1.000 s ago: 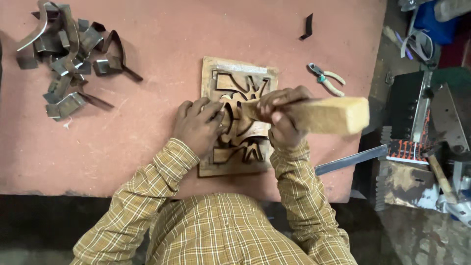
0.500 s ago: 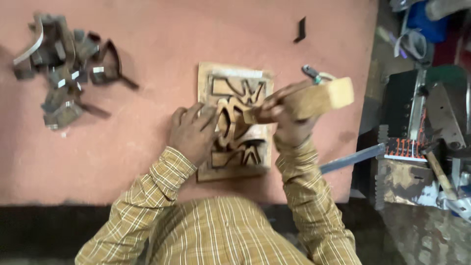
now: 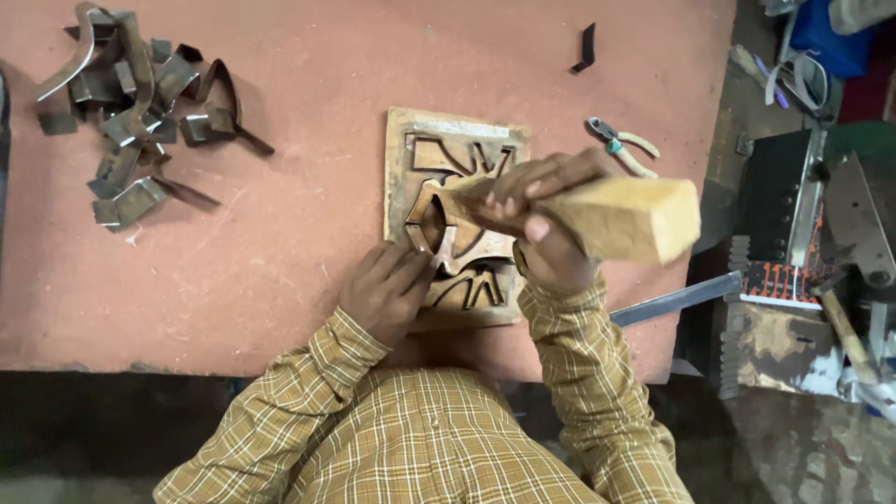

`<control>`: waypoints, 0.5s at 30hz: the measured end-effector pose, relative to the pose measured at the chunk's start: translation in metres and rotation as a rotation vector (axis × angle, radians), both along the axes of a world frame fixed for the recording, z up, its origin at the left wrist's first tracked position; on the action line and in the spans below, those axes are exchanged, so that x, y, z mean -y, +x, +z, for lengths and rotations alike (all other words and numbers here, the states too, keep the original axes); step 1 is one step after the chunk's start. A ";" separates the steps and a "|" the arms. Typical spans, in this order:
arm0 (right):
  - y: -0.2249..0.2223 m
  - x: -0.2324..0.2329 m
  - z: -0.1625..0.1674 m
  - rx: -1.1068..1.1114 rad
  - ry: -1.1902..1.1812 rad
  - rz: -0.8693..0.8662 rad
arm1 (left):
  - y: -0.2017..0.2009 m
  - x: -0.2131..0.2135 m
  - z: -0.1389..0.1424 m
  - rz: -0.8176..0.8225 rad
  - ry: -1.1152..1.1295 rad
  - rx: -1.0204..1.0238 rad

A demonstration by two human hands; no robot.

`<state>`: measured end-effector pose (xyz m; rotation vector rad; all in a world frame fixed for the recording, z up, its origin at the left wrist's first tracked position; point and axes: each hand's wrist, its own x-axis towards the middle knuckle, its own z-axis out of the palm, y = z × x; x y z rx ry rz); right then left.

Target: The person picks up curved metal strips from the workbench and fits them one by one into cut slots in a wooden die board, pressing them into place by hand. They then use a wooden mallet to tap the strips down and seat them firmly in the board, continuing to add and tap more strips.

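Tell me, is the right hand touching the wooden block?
Touching. The head view shows the right hand with its fingers wrapped around one end of the wooden block, which it holds above the patterned board.

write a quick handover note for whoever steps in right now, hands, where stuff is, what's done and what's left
Left hand: pressing on the wooden board, beside the bent metal strips set in it.
Right hand: gripping a wooden block, raised over the board.
Nearby: pile of loose metal strips far left, pliers right of the board.
Done: several strips sit in the board.
Left: how many more need fitting can't be told.
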<state>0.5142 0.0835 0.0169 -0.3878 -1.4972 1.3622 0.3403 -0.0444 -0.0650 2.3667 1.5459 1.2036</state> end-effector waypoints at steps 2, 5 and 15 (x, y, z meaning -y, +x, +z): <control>-0.006 0.002 0.002 0.055 -0.281 -0.056 | 0.002 0.001 0.000 0.015 -0.001 0.023; -0.010 0.007 0.007 0.073 -0.290 -0.015 | 0.001 0.001 0.000 0.024 -0.016 -0.011; 0.027 0.047 0.019 0.064 -0.275 -0.089 | -0.002 -0.004 0.008 0.037 -0.041 0.031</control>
